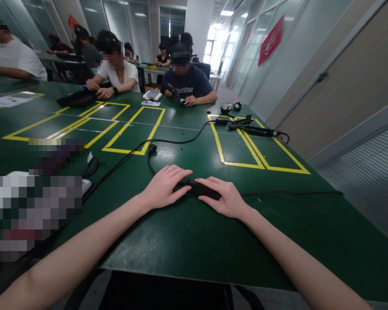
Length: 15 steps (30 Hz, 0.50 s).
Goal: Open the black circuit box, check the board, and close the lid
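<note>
The person's left hand (166, 186) is lying flat on the green table (187, 245). Its fingers are released and stretched out, and their tips are touching one end of a black block (200, 189). The right hand (225, 199) is resting on that block from the other side, its fingers lying loosely over the top, not clenched. The block is sitting between the two sets of fingers, and the right ones are covering much of it, so its full shape is hard to make out. A thin cable (294, 193) is running out from behind the right fingers toward the table's right edge, where it is growing too faint to follow. Just ahead of the left fingertips a thicker cord (181, 141) is curling round to a plug (151, 149). Beyond both sets of fingers bare tabletop is lying open as far as the yellow tape lines (245, 164), and the table's near edge is passing under the forearms behind the fingers. Well to the left of the left fingers a blurred patch (32, 206) is hiding whatever is lying there. Far past the right fingers black tools (255, 130) are lying inside the tape lines, too small to tell apart. Two seated people (187, 82) are working at the far edge with their own hands.
</note>
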Motion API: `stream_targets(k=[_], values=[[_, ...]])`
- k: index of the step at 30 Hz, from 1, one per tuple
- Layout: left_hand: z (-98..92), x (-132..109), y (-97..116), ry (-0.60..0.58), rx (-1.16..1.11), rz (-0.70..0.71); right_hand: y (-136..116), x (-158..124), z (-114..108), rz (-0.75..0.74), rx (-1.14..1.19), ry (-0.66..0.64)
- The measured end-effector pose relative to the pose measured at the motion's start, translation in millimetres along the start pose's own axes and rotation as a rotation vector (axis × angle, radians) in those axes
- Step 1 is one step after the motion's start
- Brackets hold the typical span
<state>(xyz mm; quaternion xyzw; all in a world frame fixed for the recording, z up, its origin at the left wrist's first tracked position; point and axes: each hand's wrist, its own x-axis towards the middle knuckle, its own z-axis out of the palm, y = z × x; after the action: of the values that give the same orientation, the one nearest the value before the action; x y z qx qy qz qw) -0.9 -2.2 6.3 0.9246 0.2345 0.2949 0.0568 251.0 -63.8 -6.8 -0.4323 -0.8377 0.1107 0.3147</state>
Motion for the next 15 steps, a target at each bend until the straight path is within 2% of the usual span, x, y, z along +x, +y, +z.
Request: stream_targets(k=[3,5,9,12,15], values=[[-3.6,1.0,-3.2,0.161,0.080,0.005,8.9,2.1,-8.0,0.191,0.169,0.183],[-3.6,1.2,-4.7,0.169,0.120,-0.002,16.0,4.5,-17.2,0.351,0.294,0.340],[2.9,-0.2,-9.1,-0.003,0.107,0.042,29.6,9.6,-44.6,0.637,0.510,0.660],[8.4,-1.6,-12.1,-0.111,0.045,0.054,39.6,9.7,-70.7,0.689,0.667,0.861],[10.4,-2.3,-13.0,-0.143,0.022,0.049,50.1,3.1,-97.6,0.746,0.771,0.961]])
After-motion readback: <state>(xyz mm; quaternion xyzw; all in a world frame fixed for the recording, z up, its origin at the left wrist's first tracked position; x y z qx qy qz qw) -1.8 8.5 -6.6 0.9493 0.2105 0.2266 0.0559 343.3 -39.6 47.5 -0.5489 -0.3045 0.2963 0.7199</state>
